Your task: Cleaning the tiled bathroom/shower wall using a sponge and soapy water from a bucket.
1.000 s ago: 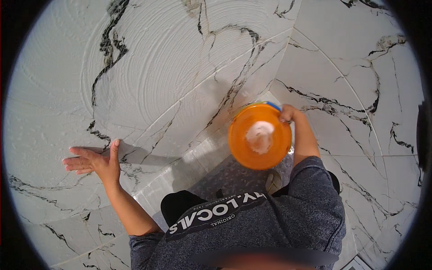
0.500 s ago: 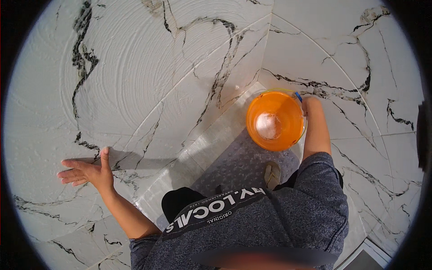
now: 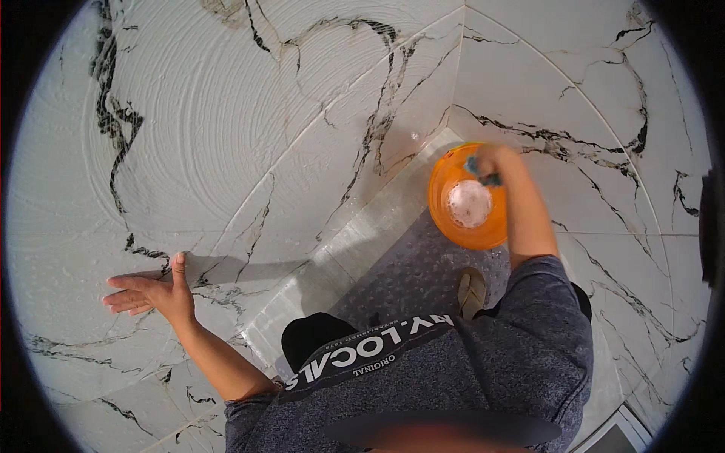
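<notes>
My left hand (image 3: 155,294) is open, fingers stretched and thumb apart, against the white marbled tile wall (image 3: 249,181). It holds nothing. My right hand (image 3: 496,157) is over the far right part of an orange bucket (image 3: 445,204). Its fingers are closed on a small teal scrubbing pad (image 3: 491,180), which shows on both sides of the fist and is smeared by motion. White foam or suds (image 3: 470,204) show at the bottom of the bucket. My right forearm covers part of the bucket's right side.
Wet, curved streaks of suds mark the upper left tiles. A pale ledge (image 3: 362,234) runs along the foot of the wall toward the corner. Below lies a grey bumpy floor (image 3: 408,279), with my sandalled foot (image 3: 471,293) on it. A framed edge (image 3: 615,434) shows at lower right.
My right hand has moved from beside the bucket's right rim to over its opening, and the teal pad now shows in it. My left hand stays spread on the wall.
</notes>
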A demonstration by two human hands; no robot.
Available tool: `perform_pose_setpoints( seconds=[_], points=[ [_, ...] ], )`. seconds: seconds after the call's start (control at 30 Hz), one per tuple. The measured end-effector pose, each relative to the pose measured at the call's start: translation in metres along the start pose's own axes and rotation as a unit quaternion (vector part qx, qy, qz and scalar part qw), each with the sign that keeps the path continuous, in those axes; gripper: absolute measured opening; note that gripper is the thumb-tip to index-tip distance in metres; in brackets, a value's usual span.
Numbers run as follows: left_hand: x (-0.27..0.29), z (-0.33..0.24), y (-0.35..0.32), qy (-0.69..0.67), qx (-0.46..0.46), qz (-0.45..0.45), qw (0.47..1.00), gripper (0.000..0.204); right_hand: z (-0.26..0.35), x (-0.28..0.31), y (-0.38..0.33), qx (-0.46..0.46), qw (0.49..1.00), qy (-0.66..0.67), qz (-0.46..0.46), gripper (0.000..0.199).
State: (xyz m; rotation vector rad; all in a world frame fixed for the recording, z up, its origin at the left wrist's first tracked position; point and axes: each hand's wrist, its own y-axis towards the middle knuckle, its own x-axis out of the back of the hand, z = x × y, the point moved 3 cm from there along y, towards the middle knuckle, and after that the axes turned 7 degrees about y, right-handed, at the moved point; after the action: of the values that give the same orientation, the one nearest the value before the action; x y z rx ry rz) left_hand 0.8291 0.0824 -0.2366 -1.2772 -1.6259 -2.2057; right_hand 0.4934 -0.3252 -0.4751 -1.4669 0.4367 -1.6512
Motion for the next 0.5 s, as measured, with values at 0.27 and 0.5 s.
perform_pose_setpoints(
  seconds=[0.27, 0.5],
  points=[
    [-0.018, -0.025, -0.002, -0.045, -0.005, 0.009, 0.999, 0.119, -0.124, -0.219, 0.167, -0.223, 0.833, 0.404, -0.306, 0.036],
    [-0.022, -0.029, 0.000, -0.057, -0.008, -0.010, 0.998, 0.118, -0.004, -0.077, 0.092, 0.135, 0.598, 0.634, -0.472, 0.025]
  ],
)
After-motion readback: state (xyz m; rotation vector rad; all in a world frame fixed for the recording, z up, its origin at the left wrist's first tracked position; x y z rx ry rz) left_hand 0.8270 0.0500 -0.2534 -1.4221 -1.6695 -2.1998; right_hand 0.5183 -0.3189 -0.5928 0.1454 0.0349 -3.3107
